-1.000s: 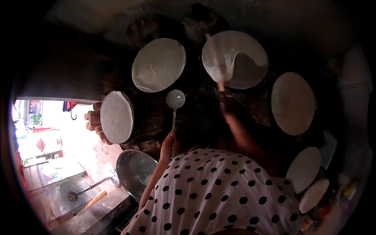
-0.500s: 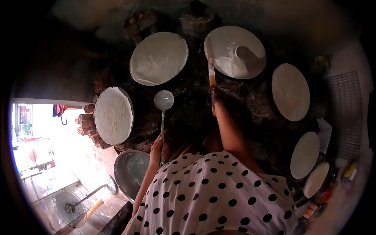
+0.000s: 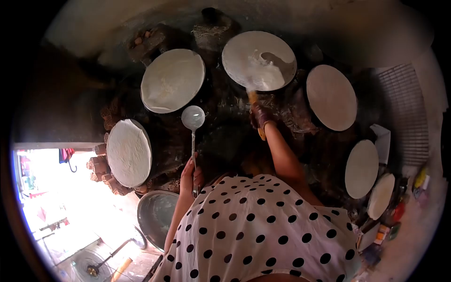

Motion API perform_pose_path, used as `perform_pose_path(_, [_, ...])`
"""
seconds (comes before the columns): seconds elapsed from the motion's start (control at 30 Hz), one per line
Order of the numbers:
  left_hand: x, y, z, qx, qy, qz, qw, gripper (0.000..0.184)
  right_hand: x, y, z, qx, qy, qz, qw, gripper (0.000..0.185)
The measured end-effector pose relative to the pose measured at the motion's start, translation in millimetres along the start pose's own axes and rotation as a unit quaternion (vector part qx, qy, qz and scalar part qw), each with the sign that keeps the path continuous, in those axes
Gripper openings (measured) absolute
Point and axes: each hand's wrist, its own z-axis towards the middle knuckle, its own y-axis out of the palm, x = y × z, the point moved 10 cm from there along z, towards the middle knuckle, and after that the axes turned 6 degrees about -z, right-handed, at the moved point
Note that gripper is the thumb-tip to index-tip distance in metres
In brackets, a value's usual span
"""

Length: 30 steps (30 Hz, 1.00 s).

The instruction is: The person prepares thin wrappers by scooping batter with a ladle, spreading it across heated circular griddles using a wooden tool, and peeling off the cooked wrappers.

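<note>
My left hand (image 3: 187,177) is closed round the handle of a metal ladle (image 3: 193,117), whose round bowl has a whitish film. My right hand (image 3: 261,115), in what looks like a dark glove, grips a flat wooden spatula (image 3: 253,97). The spatula's far end is blurred over a round pan (image 3: 230,54) with wet white batter (image 3: 268,75) spread unevenly on it. A darker bare patch shows at the batter's right. Close to my left forearm stands a wide metal basin (image 3: 145,221) of pale liquid.
Other round pans carry pale sheets: one upper left (image 3: 173,81), one left (image 3: 129,152), one right (image 3: 331,97), and smaller ones lower right (image 3: 361,169). Brown perforated cylinders (image 3: 99,164) are stacked at the left. A fan (image 3: 92,270) stands lower left, and a wire rack (image 3: 401,113) is at the right.
The spatula has moved from upright along the pan's left side to the batter's lower edge, now blurred. The whole view has shifted. My left hand keeps the ladle.
</note>
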Motion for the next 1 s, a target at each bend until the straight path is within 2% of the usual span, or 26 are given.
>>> perform_pose_path(0.03, [0.6,8.4,0.8,-0.001,-0.001,0.008,1.000,0.037,-2.6,21.7,-38.8,-0.086,0.091,0.022,0.992,0.032])
perform_pose_path(0.07, [-0.6,20.7,-2.1,-0.017,-0.005,0.003,1.000,0.037,14.0,7.1,-23.7,-0.080,0.049,0.001,0.996,0.031])
perform_pose_path(0.1, [-2.6,31.7,-2.8,-0.034,-0.009,-0.003,0.999,0.036,21.6,-12.5,-29.1,-0.081,0.048,0.005,0.996,0.031])
perform_pose_path(0.17, [-5.2,43.4,-0.6,-0.057,-0.001,0.002,0.998,0.035,11.8,-73.0,-46.6,0.016,-0.034,0.024,0.999,0.030])
perform_pose_path(0.23, [-8.9,55.3,6.4,-0.089,-0.004,-0.039,0.995,0.034,8.5,-123.1,-48.3,0.074,0.033,0.016,0.997,0.028])
perform_pose_path(0.3, [-11.9,64.8,11.6,-0.068,-0.010,-0.040,0.997,0.034,-8.0,-164.0,-29.1,0.113,0.026,-0.025,0.993,0.028])
perform_pose_path(0.37, [-16.9,72.2,18.4,-0.047,-0.013,-0.044,0.998,0.034,-39.3,-179.9,-16.3,0.128,-0.032,-0.068,0.989,0.034])
perform_pose_path(0.4, [-20.2,75.8,22.5,-0.051,-0.013,-0.038,0.998,0.034,-39.0,-179.8,-16.5,0.128,-0.031,-0.065,0.989,0.034])
perform_pose_path(0.57, [-33.0,102.2,34.4,-0.051,-0.038,-0.052,0.997,0.033,-7.2,-93.5,-30.0,-0.081,0.025,0.001,0.996,0.030])
perform_pose_path(0.67, [-33.9,118.4,39.3,-0.097,-0.021,-0.042,0.994,0.033,15.4,-159.2,-3.1,0.030,-0.077,-0.031,0.996,0.029])
perform_pose_path(0.7, [-36.3,118.7,39.4,-0.083,-0.027,-0.055,0.995,0.033,13.0,-171.6,-22.7,0.012,0.002,-0.017,1.000,0.030])
perform_pose_path(0.77, [-39.5,124.0,44.2,-0.076,-0.038,-0.062,0.994,0.033,-21.7,-187.8,-9.8,-0.041,-0.009,0.061,0.997,0.035])
perform_pose_path(0.8, [-40.9,124.9,49.7,-0.075,-0.046,-0.069,0.994,0.033,-46.4,-198.5,12.7,0.038,-0.067,0.019,0.997,0.039])
perform_pose_path(0.83, [-42.4,126.8,52.3,-0.073,-0.052,-0.077,0.993,0.033,-80.6,-202.8,12.5,0.080,-0.036,-0.087,0.992,0.040])
perform_pose_path(0.9, [-42.1,138.0,53.8,-0.080,-0.052,-0.067,0.993,0.034,-106.0,-205.4,80.2,0.156,-0.104,-0.168,0.968,0.038])
perform_pose_path(0.97, [-38.8,143.1,50.6,-0.084,-0.053,-0.058,0.993,0.034,-126.8,-168.7,31.1,0.087,-0.044,-0.048,0.994,0.039])
perform_pose_path(1.0, [-35.6,145.0,49.2,-0.090,-0.038,-0.034,0.995,0.035,-124.9,-162.1,31.5,0.087,-0.088,-0.052,0.991,0.039])
